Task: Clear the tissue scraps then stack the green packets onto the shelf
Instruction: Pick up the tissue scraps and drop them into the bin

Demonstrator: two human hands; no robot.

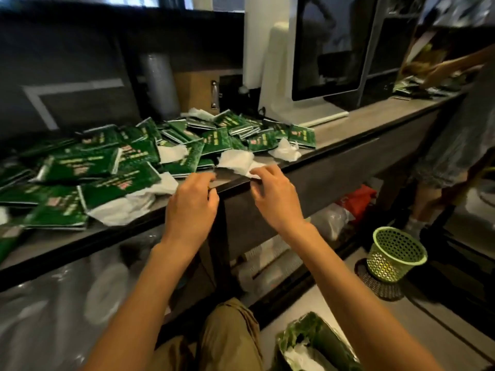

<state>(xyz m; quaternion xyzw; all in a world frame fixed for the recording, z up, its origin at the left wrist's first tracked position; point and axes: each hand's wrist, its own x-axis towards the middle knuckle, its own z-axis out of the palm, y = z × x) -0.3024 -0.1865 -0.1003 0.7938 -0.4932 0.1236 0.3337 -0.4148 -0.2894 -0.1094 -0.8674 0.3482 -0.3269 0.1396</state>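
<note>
Shop counter (pixel 348 127): till screen (pixel 329 46), heaped green packets (pixel 107 162).

Green packets (pixel 107 162) and tissue scraps (pixel 235 160) crowd the left and middle of the counter (pixel 361 124) up to its front edge; its right stretch lies bare before the monitor (pixel 329 49) at the back.

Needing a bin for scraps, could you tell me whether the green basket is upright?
Upright: the green basket stands on its base, rim facing up.

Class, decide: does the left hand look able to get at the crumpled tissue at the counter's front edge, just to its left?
Probably yes. The left hand is at the counter edge right beside the crumpled tissue, which lies largely uncovered with nothing between them.
</note>
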